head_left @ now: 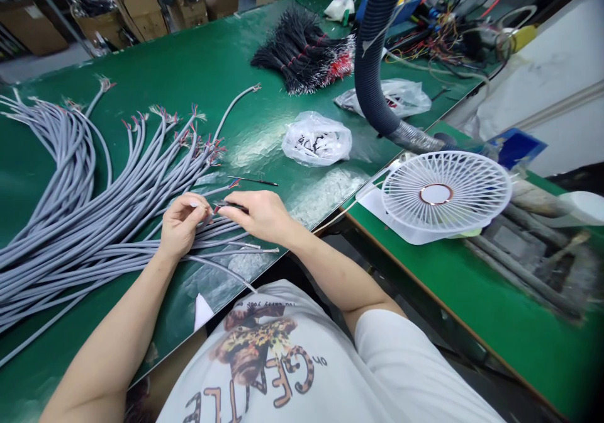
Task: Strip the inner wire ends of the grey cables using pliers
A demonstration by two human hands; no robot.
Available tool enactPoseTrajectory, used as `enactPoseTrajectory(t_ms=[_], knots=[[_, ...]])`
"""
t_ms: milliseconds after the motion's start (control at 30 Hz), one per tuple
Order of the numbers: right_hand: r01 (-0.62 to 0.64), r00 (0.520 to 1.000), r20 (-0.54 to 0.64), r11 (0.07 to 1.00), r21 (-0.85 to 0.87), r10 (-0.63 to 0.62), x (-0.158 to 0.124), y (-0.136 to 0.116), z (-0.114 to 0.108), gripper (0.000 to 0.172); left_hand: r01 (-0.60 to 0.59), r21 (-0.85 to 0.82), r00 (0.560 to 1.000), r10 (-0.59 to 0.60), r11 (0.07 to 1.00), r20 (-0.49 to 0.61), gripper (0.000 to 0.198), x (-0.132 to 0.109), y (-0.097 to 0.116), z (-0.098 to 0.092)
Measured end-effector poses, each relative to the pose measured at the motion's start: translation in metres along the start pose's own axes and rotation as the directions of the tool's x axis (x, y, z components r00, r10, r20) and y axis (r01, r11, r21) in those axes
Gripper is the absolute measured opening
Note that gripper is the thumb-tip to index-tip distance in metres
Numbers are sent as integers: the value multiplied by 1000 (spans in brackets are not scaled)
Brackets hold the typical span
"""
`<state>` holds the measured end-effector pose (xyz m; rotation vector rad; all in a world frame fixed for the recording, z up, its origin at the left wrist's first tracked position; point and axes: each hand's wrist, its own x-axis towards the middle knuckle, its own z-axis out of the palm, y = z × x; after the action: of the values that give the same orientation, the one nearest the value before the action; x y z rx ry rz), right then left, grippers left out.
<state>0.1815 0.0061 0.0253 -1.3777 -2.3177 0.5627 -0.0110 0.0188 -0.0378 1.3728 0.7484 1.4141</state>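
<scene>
My left hand (184, 223) is closed in a pinch on the end of a grey cable, where a bit of reddish wire shows by the fingertips. Close to its right, my right hand (262, 212) is wrapped round a small dark hand tool (236, 206), mostly hidden by the fingers, so its exact kind is unclear. The tool's tip meets the wire between both hands. Grey multi-core cables (117, 215) lie in a large bundle to the left and under my hands, many with stripped ends showing coloured wires. Just beyond the hands lies a thin dark pointed rod (255, 180).
On the green table (226, 33) are a plastic bag of small dark pieces (317, 140), bundled black wires (302, 51) and another clear bag (406, 97). A ribbed hose (372, 64) hangs at right, near a white fan (446, 190) on a lower green surface.
</scene>
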Motion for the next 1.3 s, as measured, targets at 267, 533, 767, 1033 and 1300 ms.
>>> enactPoseTrajectory(t_ms=[267,533,767,1033,1300], knots=[[238,970,-67,969,68,-234,14,-10,15,20,18,218,999,-28,976,42,16,-6,-9,-5],[-245,897,-404,962,-117,179,23,72,-46,25,-56,384,959,-58,922,279,9,-7,3,4],[-652,725,-475,718,-243,498,21,160,-94,43,-185,543,900,-80,819,428,10,-4,13,4],[-37,915,-382,969,246,132,-6,71,-42,23,-66,560,980,-53,826,193,15,-4,17,3],[149,973,-228,817,557,-23,3,16,25,21,-137,540,986,65,830,151,14,-3,23,2]])
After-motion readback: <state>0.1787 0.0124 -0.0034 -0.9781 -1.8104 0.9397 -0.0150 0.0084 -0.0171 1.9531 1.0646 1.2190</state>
